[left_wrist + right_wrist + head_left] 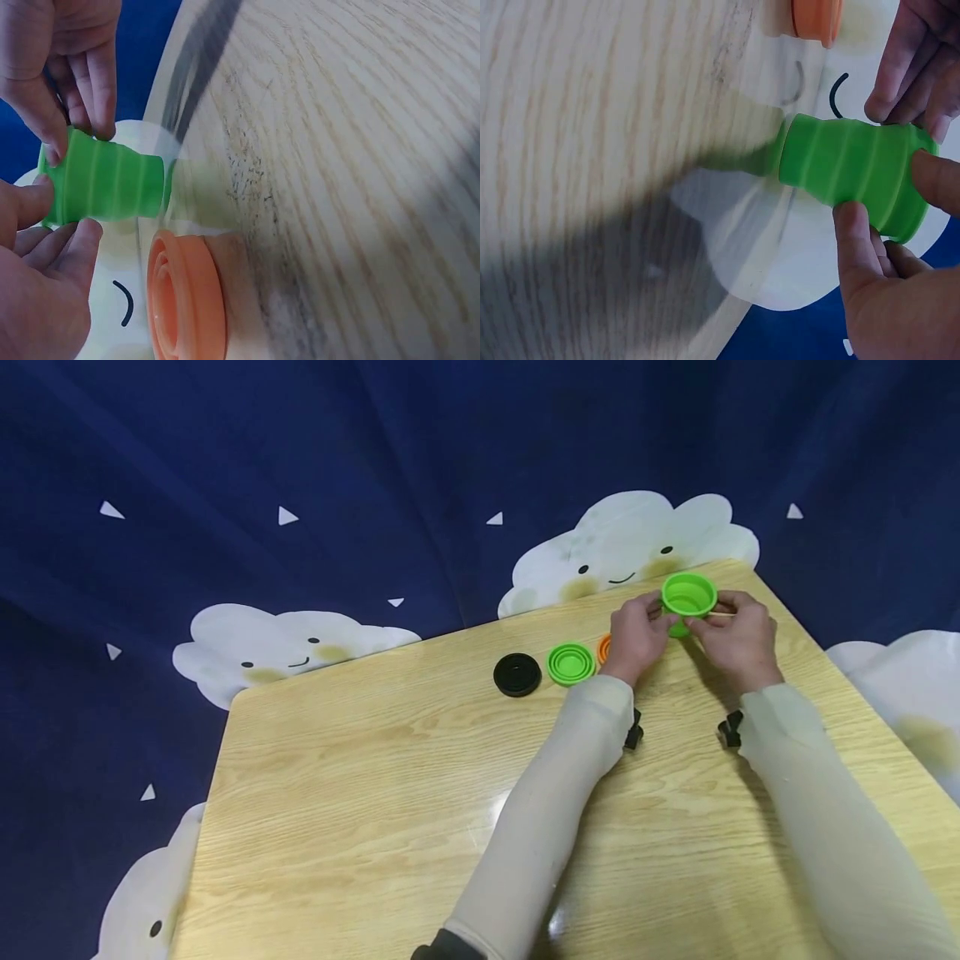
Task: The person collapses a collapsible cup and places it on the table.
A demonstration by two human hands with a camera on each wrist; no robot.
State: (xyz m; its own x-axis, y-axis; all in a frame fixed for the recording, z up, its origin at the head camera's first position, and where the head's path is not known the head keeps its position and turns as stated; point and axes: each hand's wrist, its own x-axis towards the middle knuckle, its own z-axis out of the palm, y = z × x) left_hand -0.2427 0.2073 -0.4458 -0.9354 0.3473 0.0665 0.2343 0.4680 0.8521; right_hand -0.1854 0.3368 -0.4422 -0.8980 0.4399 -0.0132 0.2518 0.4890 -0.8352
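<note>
A green collapsible cup (688,596), stretched out to its tall tapered form with ridged walls, stands mouth up between both hands near the table's back right. The left hand (640,632) pinches its rim from the left, thumb on the near side. From the right, the right hand (738,637) grips the rim the same way. In the left wrist view the cup's narrow base (154,184) is close over the tabletop. Beside the left hand sits an orange collapsible cup (187,296), folded flat and partly hidden by that hand in the head view.
Left of the orange cup lies a second green cup (571,664), folded flat in rings. A black round folded piece (517,675) lies further left. The wooden table (337,793) ends at a dark blue curtain (420,468) with cloud prints.
</note>
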